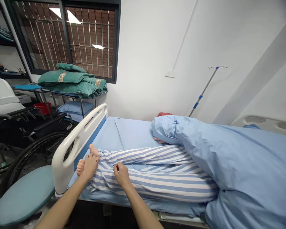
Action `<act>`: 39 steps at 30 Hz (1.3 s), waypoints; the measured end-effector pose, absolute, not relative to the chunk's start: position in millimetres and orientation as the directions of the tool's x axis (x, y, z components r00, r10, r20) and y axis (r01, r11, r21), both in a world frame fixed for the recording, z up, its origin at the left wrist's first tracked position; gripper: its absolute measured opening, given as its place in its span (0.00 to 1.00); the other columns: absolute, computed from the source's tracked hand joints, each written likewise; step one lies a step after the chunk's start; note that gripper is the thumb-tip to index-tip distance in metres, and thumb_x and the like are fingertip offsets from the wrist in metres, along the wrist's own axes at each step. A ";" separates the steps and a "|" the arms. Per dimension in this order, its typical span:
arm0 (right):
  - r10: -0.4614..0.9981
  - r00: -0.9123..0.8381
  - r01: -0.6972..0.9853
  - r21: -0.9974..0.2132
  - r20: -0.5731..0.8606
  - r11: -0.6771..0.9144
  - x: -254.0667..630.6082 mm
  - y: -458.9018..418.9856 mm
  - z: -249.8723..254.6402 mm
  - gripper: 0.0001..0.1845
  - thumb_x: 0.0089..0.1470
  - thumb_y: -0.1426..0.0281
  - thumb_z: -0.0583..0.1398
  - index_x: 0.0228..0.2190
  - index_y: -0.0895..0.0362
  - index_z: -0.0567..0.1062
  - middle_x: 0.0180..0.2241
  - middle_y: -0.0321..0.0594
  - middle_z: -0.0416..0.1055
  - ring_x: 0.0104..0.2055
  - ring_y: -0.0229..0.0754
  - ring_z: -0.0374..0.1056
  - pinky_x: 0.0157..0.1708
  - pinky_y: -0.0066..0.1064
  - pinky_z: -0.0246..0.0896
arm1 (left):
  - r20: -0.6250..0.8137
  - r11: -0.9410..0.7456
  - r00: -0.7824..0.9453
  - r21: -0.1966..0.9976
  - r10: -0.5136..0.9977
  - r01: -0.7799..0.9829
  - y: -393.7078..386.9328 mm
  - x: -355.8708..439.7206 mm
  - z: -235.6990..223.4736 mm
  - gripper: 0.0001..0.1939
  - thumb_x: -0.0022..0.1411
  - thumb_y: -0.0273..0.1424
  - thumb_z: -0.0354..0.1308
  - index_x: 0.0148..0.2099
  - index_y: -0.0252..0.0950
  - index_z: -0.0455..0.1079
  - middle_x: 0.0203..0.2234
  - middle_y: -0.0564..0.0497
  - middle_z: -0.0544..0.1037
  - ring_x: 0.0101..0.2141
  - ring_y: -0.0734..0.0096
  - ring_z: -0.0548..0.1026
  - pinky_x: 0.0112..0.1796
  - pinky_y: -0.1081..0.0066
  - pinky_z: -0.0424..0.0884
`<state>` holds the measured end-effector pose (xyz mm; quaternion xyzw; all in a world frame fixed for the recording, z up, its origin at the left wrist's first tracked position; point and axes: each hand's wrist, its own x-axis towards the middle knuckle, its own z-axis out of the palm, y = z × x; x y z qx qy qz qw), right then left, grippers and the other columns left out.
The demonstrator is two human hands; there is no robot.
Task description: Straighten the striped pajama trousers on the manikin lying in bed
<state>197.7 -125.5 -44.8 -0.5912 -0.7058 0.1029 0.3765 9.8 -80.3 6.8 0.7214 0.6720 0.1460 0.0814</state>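
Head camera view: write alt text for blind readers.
Left hand at two bare feet, right hand curled near the shins: a figure in blue-and-white striped trousers lies on a bed with a white plastic footboard, partly under a light blue quilt.

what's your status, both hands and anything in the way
Left hand at the feet. Right hand curled at the trousers, grip unclear. Footboard close beyond feet; quilt clear of hands.
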 end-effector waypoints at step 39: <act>0.940 0.188 0.620 -0.777 0.285 0.111 185.8 -107.7 -70.6 0.21 0.58 0.66 0.47 0.16 0.56 0.66 0.17 0.36 0.67 0.21 0.35 0.58 0.24 0.29 0.38 | 0.209 -0.141 -0.042 0.781 0.977 0.609 -88.4 91.4 -58.3 0.19 0.60 0.40 0.44 0.20 0.36 0.58 0.15 0.56 0.64 0.22 0.76 0.62 0.28 0.75 0.55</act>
